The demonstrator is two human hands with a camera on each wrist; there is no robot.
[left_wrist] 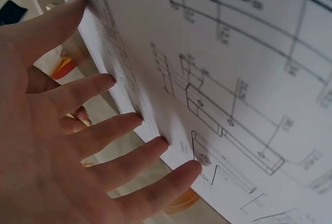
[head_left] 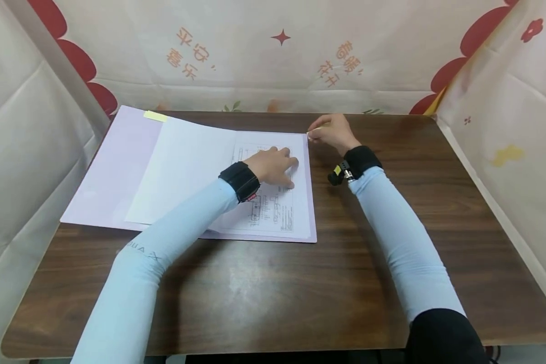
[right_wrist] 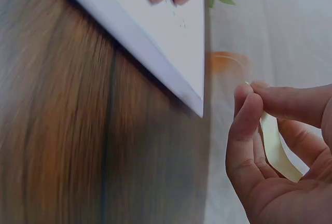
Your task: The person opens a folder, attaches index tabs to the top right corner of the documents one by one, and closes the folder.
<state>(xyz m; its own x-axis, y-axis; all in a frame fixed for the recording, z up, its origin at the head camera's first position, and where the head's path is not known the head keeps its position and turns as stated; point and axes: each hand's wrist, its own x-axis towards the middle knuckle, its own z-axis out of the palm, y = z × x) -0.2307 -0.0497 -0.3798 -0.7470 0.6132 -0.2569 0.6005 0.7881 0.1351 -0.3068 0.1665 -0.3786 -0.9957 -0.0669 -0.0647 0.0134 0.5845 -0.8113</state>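
A lilac folder (head_left: 106, 172) lies spread on the table, with a printed sheet of technical drawings (head_left: 273, 220) on its right side. My left hand (head_left: 275, 166) rests on that sheet with fingers spread, and the left wrist view has the fingertips (left_wrist: 192, 169) on the paper near its edge. Beside the folder's far right corner, my right hand (head_left: 334, 132) pinches a pale yellow sticky strip (right_wrist: 277, 154) between thumb and fingers. The strip's lower end curves toward the palm. A blank white page (head_left: 188, 156) is folded over to the left.
Another yellow sticky tab (head_left: 155, 116) is at the top of the turned page. The brown wooden table (head_left: 264, 293) extends in front of the folder and to its right. Pale printed cloth (head_left: 255, 60) hangs behind the table and along both sides.
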